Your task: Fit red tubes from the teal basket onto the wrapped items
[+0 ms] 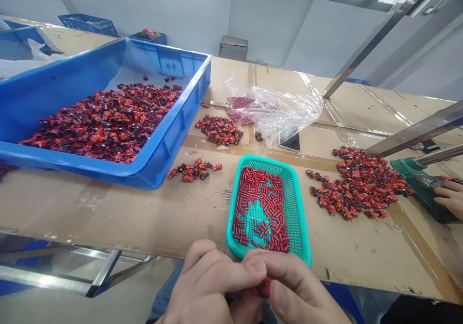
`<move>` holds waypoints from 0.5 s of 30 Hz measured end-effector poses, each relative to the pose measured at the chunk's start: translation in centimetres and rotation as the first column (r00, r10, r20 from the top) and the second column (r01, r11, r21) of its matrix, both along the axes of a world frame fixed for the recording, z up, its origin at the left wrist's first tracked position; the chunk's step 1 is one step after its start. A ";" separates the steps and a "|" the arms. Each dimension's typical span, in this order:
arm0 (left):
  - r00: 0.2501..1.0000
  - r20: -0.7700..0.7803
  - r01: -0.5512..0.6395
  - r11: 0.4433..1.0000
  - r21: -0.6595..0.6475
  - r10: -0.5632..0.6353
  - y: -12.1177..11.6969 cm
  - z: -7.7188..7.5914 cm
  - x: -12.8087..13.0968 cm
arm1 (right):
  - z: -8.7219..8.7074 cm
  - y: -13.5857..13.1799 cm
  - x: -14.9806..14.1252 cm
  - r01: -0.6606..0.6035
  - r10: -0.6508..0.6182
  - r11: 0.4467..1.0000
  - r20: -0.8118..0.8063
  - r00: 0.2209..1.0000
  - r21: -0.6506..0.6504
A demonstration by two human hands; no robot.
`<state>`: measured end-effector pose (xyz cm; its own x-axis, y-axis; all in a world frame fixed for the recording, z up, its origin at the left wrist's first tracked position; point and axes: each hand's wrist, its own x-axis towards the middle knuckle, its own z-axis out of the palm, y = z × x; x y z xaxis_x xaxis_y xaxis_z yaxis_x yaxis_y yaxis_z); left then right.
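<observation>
My left hand (213, 283) and my right hand (300, 285) meet at the table's front edge, fingers pinched together. Between them shows a small red and dark part (264, 288), mostly covered by the fingers. Just beyond my hands is a green mesh basket (306, 237) of short dark-red cylinders (253, 184). Left of it sits a small cluster of orange and black parts (195, 170), with a bigger pile of similar parts (219, 130) behind. To the basket's right spreads another heap of orange and black parts (358, 184).
A large blue crate (155, 169) of orange and black parts stands at left. Behind the basket lie a clear plastic bag (289, 109) with red pieces and a phone (291, 141). At right, another person's hand (450, 198) is by a green tool base (415, 174) and metal posts.
</observation>
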<state>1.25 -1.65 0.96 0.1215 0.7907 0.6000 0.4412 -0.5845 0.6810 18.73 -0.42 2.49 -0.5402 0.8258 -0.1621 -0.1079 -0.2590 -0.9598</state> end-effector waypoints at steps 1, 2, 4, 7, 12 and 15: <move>1.000 0.010 -0.021 0.999 -0.024 0.021 0.1 -0.1 0.2 | -0.2 -0.2 0.1 0.004 -0.004 0.999 -0.012 1.000 -0.050; 1.000 0.011 -0.021 0.999 -0.025 0.021 0.1 -0.3 0.4 | -0.4 -0.3 0.3 0.005 -0.007 0.996 -0.019 1.000 -0.090; 1.000 0.014 -0.003 0.999 0.034 0.003 0.4 -0.6 0.4 | -0.7 -0.5 0.5 0.012 -0.012 0.996 0.001 1.000 -0.091; 1.000 -0.001 0.017 0.988 0.153 -0.017 0.9 -0.8 0.0 | -1.0 -0.6 0.7 0.110 -0.132 0.976 0.109 0.985 0.190; 0.972 -0.225 0.106 0.979 0.174 -0.066 1.1 -0.1 -0.9 | -1.2 -0.6 1.0 0.218 -0.507 0.626 0.178 0.844 0.749; 0.955 -0.295 0.108 0.964 0.244 -0.032 1.2 -0.2 -0.9 | -1.6 -0.5 1.2 0.087 -0.523 0.502 0.222 0.823 0.861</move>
